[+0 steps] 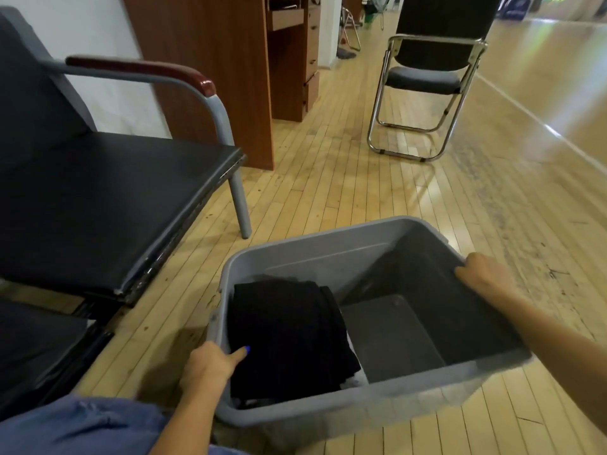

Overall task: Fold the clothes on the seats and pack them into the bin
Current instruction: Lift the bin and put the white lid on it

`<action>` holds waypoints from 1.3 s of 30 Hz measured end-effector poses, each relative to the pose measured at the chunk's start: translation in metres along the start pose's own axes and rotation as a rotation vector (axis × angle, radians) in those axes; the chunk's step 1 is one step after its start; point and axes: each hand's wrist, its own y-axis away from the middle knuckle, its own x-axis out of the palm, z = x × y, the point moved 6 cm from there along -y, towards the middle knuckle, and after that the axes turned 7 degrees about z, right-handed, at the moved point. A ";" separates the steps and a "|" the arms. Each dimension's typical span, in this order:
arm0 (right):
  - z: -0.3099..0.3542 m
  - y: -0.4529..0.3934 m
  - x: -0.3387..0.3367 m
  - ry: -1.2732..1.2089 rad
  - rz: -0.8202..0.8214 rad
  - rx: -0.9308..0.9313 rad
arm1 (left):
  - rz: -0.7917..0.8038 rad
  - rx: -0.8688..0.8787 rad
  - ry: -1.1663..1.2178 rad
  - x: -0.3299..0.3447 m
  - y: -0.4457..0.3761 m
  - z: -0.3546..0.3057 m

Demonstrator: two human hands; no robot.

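A: Bin [328, 254], grey plastic, on the wood floor [328, 178] just right of the seats. Inside, a stack of folded black clothes [289, 336] fills the left half; the right half shows bare bottom.

B: Hands?

A: Both on the rim. Left hand [207, 362] grasps the near-left rim, fingers curled over the outer edge, forefinger laid out straight toward the clothes. Right hand [486, 274] has its grip clenched over the far-right rim, fingers wrapped inward.

B: Step in hand, as you judge it?

A: Shifting or lifting the bin, likely. The seat [108, 205] beside it lies bare, so packing looks near done, at least for what shows here.

B: How to do it well?

A: The holds are diagonal, near-left and far-right. Fair balance, but the load sits all to the left, so I'd raise both sides evenly and keep the bin level, or the stack may slide and unfold. If it only needs nudging, slide it flat along the floor.

B: What can't you make out?

A: A pale edge shows under the black stack; whether cloth or bin, can't tell. The lower-left seat [39, 349] is cut off. How many garments are in the stack is unclear. The folding chair [427, 80], well apart, looks bare. Blue cloth [82, 428] at the bottom edge is likely the person's own clothing.
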 end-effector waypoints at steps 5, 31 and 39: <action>0.024 0.003 -0.068 -0.066 -0.050 -0.073 | -0.066 0.126 0.074 -0.024 0.031 -0.010; 0.278 0.143 -0.391 -0.291 -0.284 -0.616 | -0.761 0.174 0.244 -0.365 0.280 0.063; 0.477 0.174 -0.301 -0.297 -0.059 -0.838 | -0.857 -0.104 0.410 -0.400 0.270 0.199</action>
